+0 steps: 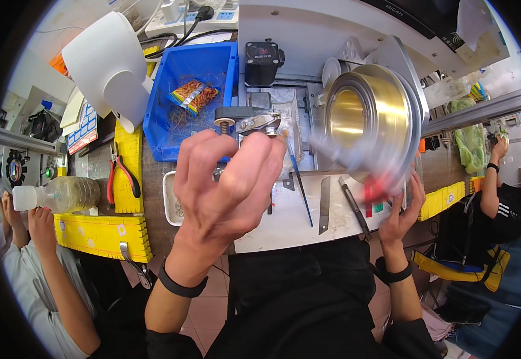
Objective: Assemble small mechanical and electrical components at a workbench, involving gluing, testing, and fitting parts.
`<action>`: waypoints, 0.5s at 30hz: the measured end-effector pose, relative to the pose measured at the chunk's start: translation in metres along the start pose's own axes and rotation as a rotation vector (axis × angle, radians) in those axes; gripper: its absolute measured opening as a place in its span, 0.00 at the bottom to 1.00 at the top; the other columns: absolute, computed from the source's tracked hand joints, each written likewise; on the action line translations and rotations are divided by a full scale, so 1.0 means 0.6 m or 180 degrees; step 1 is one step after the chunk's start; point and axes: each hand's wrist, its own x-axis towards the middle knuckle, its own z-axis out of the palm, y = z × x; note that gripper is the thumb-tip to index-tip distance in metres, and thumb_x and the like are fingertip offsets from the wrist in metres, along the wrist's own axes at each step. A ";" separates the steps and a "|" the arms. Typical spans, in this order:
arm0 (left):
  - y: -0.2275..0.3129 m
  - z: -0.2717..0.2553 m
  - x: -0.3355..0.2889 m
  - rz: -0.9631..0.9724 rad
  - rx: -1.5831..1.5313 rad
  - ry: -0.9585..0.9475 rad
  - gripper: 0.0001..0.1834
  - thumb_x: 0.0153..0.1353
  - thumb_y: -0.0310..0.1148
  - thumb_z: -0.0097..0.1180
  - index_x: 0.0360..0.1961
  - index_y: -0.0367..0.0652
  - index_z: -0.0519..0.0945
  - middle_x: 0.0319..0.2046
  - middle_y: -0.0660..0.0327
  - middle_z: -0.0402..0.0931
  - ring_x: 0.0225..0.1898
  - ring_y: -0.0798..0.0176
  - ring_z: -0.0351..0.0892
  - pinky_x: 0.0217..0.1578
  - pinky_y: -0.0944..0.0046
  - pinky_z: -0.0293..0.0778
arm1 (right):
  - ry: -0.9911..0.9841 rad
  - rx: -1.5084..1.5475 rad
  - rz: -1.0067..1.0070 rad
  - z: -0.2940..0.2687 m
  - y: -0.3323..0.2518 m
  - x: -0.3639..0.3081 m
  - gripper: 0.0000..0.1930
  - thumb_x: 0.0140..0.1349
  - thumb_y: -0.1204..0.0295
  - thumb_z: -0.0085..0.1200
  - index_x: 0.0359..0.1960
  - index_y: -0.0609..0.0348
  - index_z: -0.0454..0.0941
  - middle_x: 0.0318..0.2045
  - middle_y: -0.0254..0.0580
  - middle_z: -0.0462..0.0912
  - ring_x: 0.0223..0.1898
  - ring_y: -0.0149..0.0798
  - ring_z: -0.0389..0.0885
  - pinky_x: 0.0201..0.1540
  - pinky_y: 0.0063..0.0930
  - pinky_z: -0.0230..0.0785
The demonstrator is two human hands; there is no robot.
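My left hand (230,179) is raised over the bench with its fingers curled in at a small metal toggle clamp (254,118). What the fingertips pinch, if anything, is hidden behind the hand. My right hand (401,216) is at the right edge of the white work board, below a large brass-coloured drum (392,110). Beside its fingers is a red piece (381,189), smeared by motion, with a whitish translucent blur reaching up and left from it. Whether the right fingers hold the red piece cannot be seen.
A blue bin (158,128) with fine wire scraps and a snack packet (194,96) stands beyond my left hand. A blue rod (302,188), a blade (324,206) and a dark knife (354,206) lie on the white board (278,230). Red-handled pliers (117,173) and a bottle (72,194) lie left.
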 end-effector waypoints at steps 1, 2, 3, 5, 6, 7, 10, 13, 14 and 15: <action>-0.001 0.000 0.000 0.0001 -0.0020 0.0023 0.15 0.36 0.20 0.70 0.30 0.40 0.84 0.42 0.66 0.73 0.35 0.60 0.69 0.31 0.58 0.69 | 0.0012 -0.0020 -0.0021 0.001 0.000 0.000 0.18 0.68 0.77 0.46 0.59 0.67 0.70 0.60 0.54 0.72 0.63 0.51 0.66 0.66 0.43 0.52; -0.001 0.000 -0.001 0.0002 -0.0040 0.0047 0.15 0.36 0.19 0.69 0.30 0.40 0.84 0.42 0.66 0.72 0.34 0.60 0.69 0.31 0.58 0.69 | 0.0025 -0.0041 -0.0043 0.002 0.000 -0.001 0.18 0.68 0.76 0.46 0.58 0.67 0.70 0.60 0.54 0.72 0.62 0.51 0.66 0.66 0.43 0.52; -0.001 0.000 -0.001 0.0002 -0.0040 0.0047 0.15 0.36 0.19 0.69 0.30 0.40 0.84 0.42 0.66 0.72 0.34 0.60 0.69 0.31 0.58 0.69 | 0.0025 -0.0041 -0.0042 0.002 0.001 -0.001 0.18 0.68 0.76 0.46 0.58 0.67 0.70 0.60 0.54 0.72 0.62 0.51 0.66 0.66 0.43 0.52; -0.002 -0.002 -0.001 -0.0007 -0.0059 0.0087 0.15 0.36 0.17 0.69 0.30 0.39 0.83 0.42 0.66 0.72 0.34 0.60 0.69 0.30 0.58 0.69 | 0.0035 -0.0123 -0.0066 0.003 0.003 -0.001 0.18 0.68 0.76 0.46 0.58 0.67 0.70 0.59 0.54 0.72 0.62 0.51 0.66 0.66 0.43 0.52; -0.002 -0.001 -0.001 -0.0006 -0.0062 0.0087 0.15 0.36 0.17 0.69 0.30 0.39 0.83 0.42 0.66 0.72 0.34 0.60 0.69 0.30 0.58 0.69 | 0.0036 -0.0125 -0.0064 0.003 0.004 -0.003 0.18 0.68 0.76 0.46 0.58 0.67 0.70 0.59 0.54 0.72 0.62 0.51 0.66 0.66 0.43 0.52; -0.001 -0.001 -0.001 -0.0026 -0.0064 0.0064 0.15 0.36 0.17 0.69 0.29 0.39 0.83 0.42 0.66 0.71 0.34 0.59 0.69 0.30 0.58 0.69 | 0.0036 -0.0076 -0.0055 0.003 0.004 -0.004 0.18 0.68 0.76 0.46 0.58 0.68 0.70 0.59 0.54 0.72 0.61 0.51 0.67 0.65 0.43 0.53; 0.001 -0.003 0.000 -0.0087 -0.0075 0.0029 0.15 0.36 0.17 0.69 0.29 0.38 0.82 0.41 0.66 0.71 0.34 0.59 0.70 0.29 0.58 0.69 | 0.0014 -0.0072 -0.0068 0.003 0.000 -0.003 0.18 0.68 0.75 0.46 0.58 0.68 0.70 0.58 0.54 0.72 0.61 0.51 0.67 0.65 0.42 0.53; 0.002 -0.003 -0.001 -0.0161 -0.0105 0.0018 0.15 0.36 0.17 0.69 0.29 0.38 0.82 0.42 0.66 0.71 0.33 0.59 0.70 0.29 0.58 0.69 | -0.0046 -0.0142 -0.0050 0.002 0.000 -0.004 0.18 0.66 0.77 0.45 0.58 0.68 0.70 0.59 0.54 0.71 0.61 0.51 0.66 0.65 0.42 0.53; 0.001 -0.003 -0.001 -0.0195 -0.0122 0.0015 0.15 0.36 0.16 0.69 0.29 0.38 0.83 0.42 0.66 0.71 0.33 0.59 0.70 0.29 0.58 0.69 | -0.0086 -0.0160 -0.0011 0.001 0.000 -0.004 0.19 0.64 0.78 0.44 0.58 0.68 0.70 0.59 0.54 0.70 0.61 0.51 0.66 0.66 0.42 0.53; 0.001 -0.003 0.000 -0.0193 -0.0122 0.0016 0.15 0.36 0.16 0.69 0.29 0.38 0.83 0.42 0.66 0.71 0.33 0.59 0.70 0.29 0.58 0.69 | -0.0085 -0.0160 -0.0011 0.002 0.000 -0.004 0.19 0.64 0.78 0.44 0.58 0.68 0.70 0.59 0.54 0.70 0.61 0.51 0.66 0.66 0.42 0.53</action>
